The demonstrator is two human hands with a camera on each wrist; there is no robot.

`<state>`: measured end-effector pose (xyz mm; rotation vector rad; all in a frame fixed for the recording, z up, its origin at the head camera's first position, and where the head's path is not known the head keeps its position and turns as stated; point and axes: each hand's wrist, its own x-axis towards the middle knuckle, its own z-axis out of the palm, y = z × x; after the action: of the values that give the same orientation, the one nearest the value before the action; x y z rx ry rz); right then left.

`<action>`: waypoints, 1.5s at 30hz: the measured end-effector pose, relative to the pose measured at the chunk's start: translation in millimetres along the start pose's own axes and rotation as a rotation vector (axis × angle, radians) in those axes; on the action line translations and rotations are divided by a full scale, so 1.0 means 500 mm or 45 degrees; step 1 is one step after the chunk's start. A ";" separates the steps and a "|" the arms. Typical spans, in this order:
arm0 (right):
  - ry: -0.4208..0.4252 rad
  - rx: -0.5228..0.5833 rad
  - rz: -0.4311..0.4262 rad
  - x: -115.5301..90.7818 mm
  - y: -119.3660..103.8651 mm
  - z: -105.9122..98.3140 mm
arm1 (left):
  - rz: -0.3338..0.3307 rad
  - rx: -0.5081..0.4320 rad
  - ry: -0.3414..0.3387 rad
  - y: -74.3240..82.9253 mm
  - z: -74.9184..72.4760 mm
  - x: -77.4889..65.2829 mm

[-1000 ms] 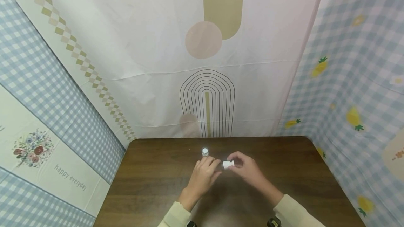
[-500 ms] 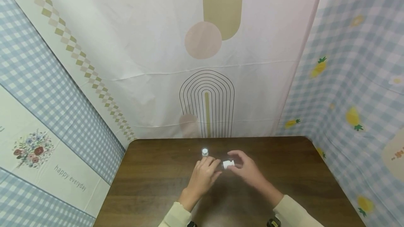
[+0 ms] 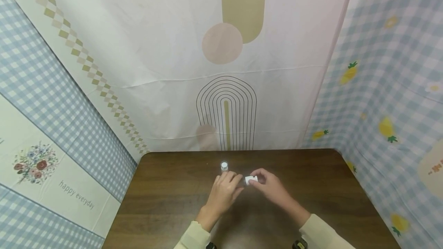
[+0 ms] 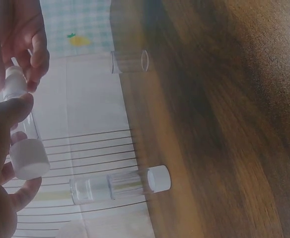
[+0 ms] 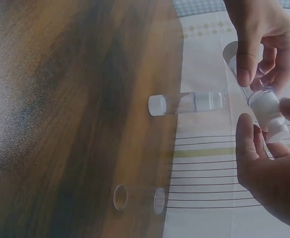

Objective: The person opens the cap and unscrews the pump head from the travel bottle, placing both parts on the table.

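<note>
My left hand grips a small clear pump bottle, tilted above the table. Its white base sticks out past my fingers in the left wrist view. At the other end, my right hand holds the bottle's white top between thumb and fingers. A second clear bottle with a white base stands upright on the table, beyond my left hand. Near it a clear open-ended cap stands on the table; in the head view I cannot make it out.
The brown wooden table ends at a patterned white cloth behind. Blue checked cloths hang at both sides, the right one printed with pineapples. The standing bottle and cap are close to the hands.
Half a second ago my right index finger was lifted away from the white top; now it is back against it. My left hand and the standing bottle have stayed in place.
</note>
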<state>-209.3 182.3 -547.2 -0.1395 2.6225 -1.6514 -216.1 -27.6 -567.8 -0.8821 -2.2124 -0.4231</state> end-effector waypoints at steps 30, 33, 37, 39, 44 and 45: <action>-0.006 0.125 -0.230 0.000 0.000 -0.013 | -0.011 -0.027 -0.010 0.003 0.003 0.000; 0.040 0.068 -0.155 0.001 -0.001 -0.011 | -0.013 -0.019 -0.014 0.004 0.003 0.000; 0.052 -0.001 -0.035 0.001 -0.004 -0.009 | -0.014 -0.019 -0.017 0.005 0.004 0.000; 0.044 -0.018 0.006 0.001 -0.005 -0.008 | -0.013 -0.017 -0.020 0.006 0.004 0.001; 0.025 -0.022 0.022 0.001 -0.004 -0.008 | -0.007 -0.021 -0.020 0.008 0.004 0.001; 0.025 -0.018 0.018 0.000 -0.005 -0.008 | -0.011 -0.022 -0.028 0.009 0.003 0.001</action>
<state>-209.6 184.7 -543.1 -0.1056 2.6437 -1.6384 -214.0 -23.3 -568.3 -0.8907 -2.2365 -0.4393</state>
